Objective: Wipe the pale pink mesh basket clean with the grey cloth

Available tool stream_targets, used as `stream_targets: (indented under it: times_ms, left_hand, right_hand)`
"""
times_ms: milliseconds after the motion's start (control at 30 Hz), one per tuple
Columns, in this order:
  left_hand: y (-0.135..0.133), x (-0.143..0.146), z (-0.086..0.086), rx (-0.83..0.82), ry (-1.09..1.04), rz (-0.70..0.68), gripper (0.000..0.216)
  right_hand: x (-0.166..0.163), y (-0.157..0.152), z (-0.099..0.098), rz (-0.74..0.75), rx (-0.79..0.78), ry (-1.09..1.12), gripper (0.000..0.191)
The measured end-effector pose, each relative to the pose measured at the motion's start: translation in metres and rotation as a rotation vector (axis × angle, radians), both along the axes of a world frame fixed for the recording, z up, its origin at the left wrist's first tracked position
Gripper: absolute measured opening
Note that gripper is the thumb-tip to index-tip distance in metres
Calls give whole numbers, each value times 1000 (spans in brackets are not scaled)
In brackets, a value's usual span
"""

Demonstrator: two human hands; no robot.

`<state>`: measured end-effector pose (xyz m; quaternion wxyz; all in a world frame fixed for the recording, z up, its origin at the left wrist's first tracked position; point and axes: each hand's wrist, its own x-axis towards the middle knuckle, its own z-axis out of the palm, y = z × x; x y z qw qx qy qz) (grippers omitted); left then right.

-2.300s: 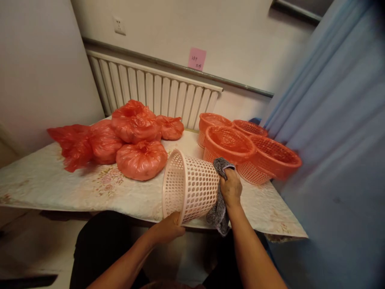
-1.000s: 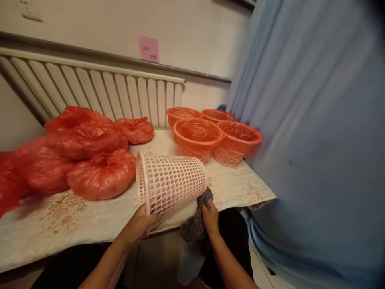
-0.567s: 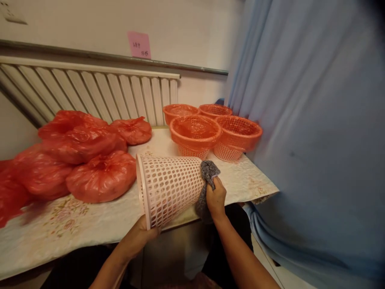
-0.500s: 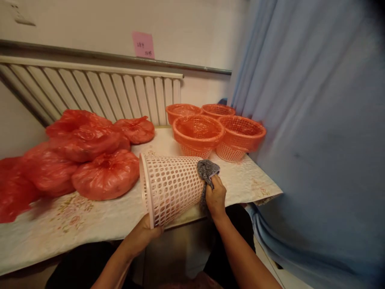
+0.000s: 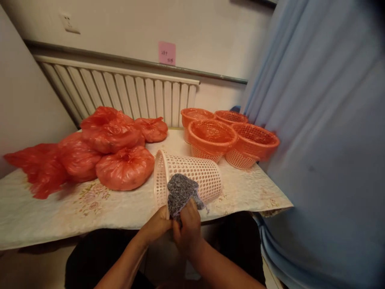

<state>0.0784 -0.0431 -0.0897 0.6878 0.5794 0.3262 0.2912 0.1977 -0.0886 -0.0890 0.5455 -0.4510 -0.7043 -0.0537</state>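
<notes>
A pale pink plastic wastebasket (image 5: 207, 176) with perforated sides lies tilted on its side at the table's near edge, its mouth facing left. My left hand (image 5: 156, 226) grips the lower part of its rim. Bunched in my right hand (image 5: 189, 224) is a dark grey cloth (image 5: 182, 190), pressed against the basket's side close to the rim. The cloth covers part of the holes, and my right fingertips are partly hidden in its folds.
Several tied red plastic bags (image 5: 124, 168) are heaped on the left of the flowered tablecloth (image 5: 90, 220). Several wastebaskets lined with red bags (image 5: 212, 138) stand at the back right. A blue curtain (image 5: 315, 160) hangs along the right; a radiator (image 5: 120, 90) runs behind.
My right hand has moved the cloth left along the basket, from its base end to near the rim. The whole view has shifted so things appear further right.
</notes>
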Motion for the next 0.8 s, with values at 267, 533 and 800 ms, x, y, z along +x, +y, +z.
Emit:
stream_targets:
  times_ms: [267, 533, 800]
  left_hand:
    - [-2, -2, -6, 155, -29, -38, 44]
    - [-7, -3, -10, 233, -20, -70, 43]
    - [-9, 15, 33, 5, -225, 131, 36]
  right_hand:
    - [13, 46, 62, 91, -87, -59, 46]
    - [13, 50, 72, 59, -154, -41, 42]
    - [23, 29, 55, 83, -102, -66, 43]
